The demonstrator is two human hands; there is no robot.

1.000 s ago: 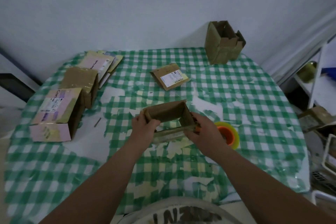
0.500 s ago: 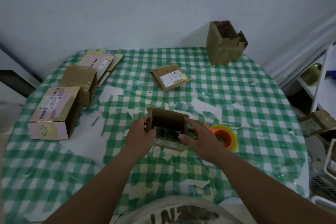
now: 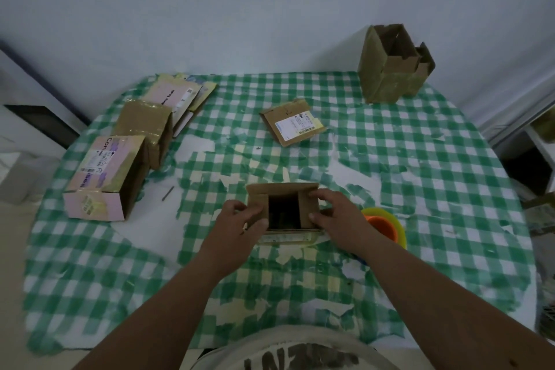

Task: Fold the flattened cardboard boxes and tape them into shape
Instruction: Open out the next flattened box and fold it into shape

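A small brown cardboard box (image 3: 282, 189) stands on the checked tablecloth in front of me, its open end up and two side flaps folded inward over a dark hole. My left hand (image 3: 240, 221) grips its left flap and wall with curled fingers. My right hand (image 3: 336, 216) holds the right flap, thumb on the flap's inner edge. A roll of tape (image 3: 387, 225), yellow-green with an orange core, lies just right of my right hand. A flattened brown box with a white label (image 3: 292, 122) lies further back.
At the left stand a pink taped box (image 3: 102, 177) and a brown taped box (image 3: 144, 126), with flat pink boxes (image 3: 177, 96) behind. Two open brown boxes (image 3: 390, 66) stand at the back right by the wall. The round table's (image 3: 450, 189) edge curves off right.
The box has been turned from lying with its opening facing sideways to standing open end up, and both hands have pushed its side flaps inward.
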